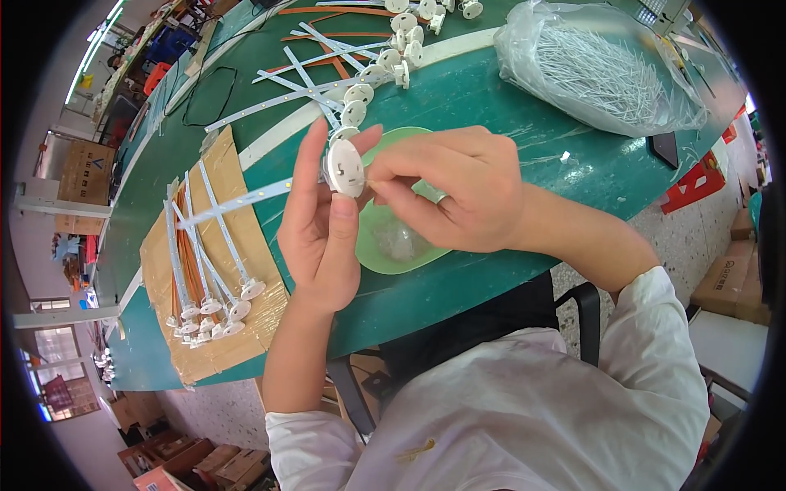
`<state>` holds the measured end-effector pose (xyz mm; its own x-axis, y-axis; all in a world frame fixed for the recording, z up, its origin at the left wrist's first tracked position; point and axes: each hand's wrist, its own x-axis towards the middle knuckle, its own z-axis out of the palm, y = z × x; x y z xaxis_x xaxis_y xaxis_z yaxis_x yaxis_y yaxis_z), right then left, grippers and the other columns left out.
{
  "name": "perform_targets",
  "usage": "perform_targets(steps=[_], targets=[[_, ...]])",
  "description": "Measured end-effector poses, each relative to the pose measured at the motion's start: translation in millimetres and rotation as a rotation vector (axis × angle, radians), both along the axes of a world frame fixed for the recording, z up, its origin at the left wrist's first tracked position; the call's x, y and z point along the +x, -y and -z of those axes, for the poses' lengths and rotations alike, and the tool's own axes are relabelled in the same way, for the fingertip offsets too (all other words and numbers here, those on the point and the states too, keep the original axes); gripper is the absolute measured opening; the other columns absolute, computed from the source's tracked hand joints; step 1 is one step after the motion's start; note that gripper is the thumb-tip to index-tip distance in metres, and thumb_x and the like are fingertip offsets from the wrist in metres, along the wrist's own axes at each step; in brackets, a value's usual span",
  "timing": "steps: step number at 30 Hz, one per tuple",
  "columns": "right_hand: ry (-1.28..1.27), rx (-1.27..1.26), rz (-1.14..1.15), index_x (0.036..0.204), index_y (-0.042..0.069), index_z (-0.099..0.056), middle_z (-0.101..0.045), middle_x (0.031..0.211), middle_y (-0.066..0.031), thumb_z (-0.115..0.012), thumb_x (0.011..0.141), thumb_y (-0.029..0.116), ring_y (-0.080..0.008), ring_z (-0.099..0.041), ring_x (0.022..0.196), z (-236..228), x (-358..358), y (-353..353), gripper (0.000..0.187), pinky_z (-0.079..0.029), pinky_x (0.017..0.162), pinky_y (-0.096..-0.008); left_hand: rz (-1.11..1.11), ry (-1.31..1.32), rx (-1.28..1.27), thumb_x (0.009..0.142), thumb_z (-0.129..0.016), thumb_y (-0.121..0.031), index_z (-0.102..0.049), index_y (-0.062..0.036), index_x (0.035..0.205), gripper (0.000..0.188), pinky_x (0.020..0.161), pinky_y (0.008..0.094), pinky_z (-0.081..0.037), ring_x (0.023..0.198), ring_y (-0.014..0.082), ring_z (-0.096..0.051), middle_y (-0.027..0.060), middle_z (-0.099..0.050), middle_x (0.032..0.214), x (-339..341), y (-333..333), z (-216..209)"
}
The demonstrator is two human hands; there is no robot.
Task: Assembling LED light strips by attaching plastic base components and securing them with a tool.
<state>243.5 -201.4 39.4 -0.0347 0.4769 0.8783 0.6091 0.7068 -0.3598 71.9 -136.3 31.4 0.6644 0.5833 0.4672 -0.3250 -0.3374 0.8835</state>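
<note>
My left hand (321,237) is closed on a round white plastic cap (345,170), whose flat slotted face is turned toward my right hand. An LED strip (237,202) runs out to the left from behind my left fingers and seems joined to the cap. At the cap's right edge, my right hand (458,188) is pinched, fingertips together. What they hold is too small to name. Beneath both hands stands a light green bowl (378,260) with small clear or whitish pieces in it, partly hidden by my right hand.
On the left, brown cardboard (246,164) carries several LED strips with white caps. More capped strips (315,90) lie crossed at the back. A clear plastic bag (524,69) of thin white pieces sits at the back right, near a dark flat object (663,150). The green table (483,282) curves toward me.
</note>
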Motion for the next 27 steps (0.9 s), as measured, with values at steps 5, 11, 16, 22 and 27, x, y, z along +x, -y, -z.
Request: perform_targets(steps=[5,11,16,22,27], targets=[[-0.004,0.004,-0.017,0.090,0.001,-0.067,-0.070,0.080,-0.0089,-0.072,0.078,-0.004,-0.0202,-0.070,0.065,1.8,-2.3,-0.3,0.014,-0.055,0.056,-0.0270,0.009,0.064,-0.128,0.106,-0.044,-0.023,-0.025,-0.0001,0.154,0.056,0.097,0.0363,-0.050,0.119,0.0241,-0.059,0.0256,-0.054,0.137,0.5,2.2,-2.9],[-0.007,-0.041,-0.031,0.091,0.001,-0.066,-0.071,0.081,-0.0090,-0.071,0.079,-0.005,-0.0202,-0.070,0.066,-0.1,0.3,2.1,0.014,-0.056,0.057,-0.0273,0.037,0.072,-0.101,0.105,-0.045,-0.021,-0.026,0.0005,0.153,0.056,0.097,0.0341,-0.049,0.119,0.0224,-0.058,0.0243,-0.056,0.136,1.5,-1.3,0.1],[-0.025,-0.084,-0.021,0.091,0.004,-0.067,-0.070,0.081,-0.0085,-0.072,0.078,-0.001,-0.0220,-0.069,0.065,-4.2,-1.0,2.6,0.014,-0.054,0.056,-0.0280,0.023,0.042,-0.027,0.102,-0.048,-0.010,-0.036,0.0021,0.149,0.050,0.103,0.0369,-0.044,0.120,0.0245,-0.058,0.0251,-0.056,0.136,-1.8,-4.9,3.3],[0.002,0.018,0.061,0.092,0.007,-0.066,-0.067,0.079,-0.0066,-0.072,0.076,0.001,-0.0239,-0.066,0.062,-5.9,-4.7,5.3,0.018,-0.051,0.052,-0.0317,0.061,-0.054,0.014,0.101,-0.057,-0.017,-0.028,0.0018,0.151,0.061,0.109,0.0416,-0.040,0.132,0.0298,-0.049,0.0231,-0.049,0.142,-16.9,-6.7,12.1],[-0.030,0.069,0.027,0.091,0.004,-0.063,-0.066,0.078,-0.0077,-0.070,0.076,-0.002,-0.0254,-0.065,0.062,-2.9,-12.1,4.8,0.017,-0.051,0.052,-0.0341,0.030,-0.056,0.060,0.099,-0.057,-0.014,-0.040,0.0037,0.145,0.052,0.098,0.0347,-0.048,0.114,0.0209,-0.059,0.0173,-0.058,0.131,-17.4,-3.2,7.8]])
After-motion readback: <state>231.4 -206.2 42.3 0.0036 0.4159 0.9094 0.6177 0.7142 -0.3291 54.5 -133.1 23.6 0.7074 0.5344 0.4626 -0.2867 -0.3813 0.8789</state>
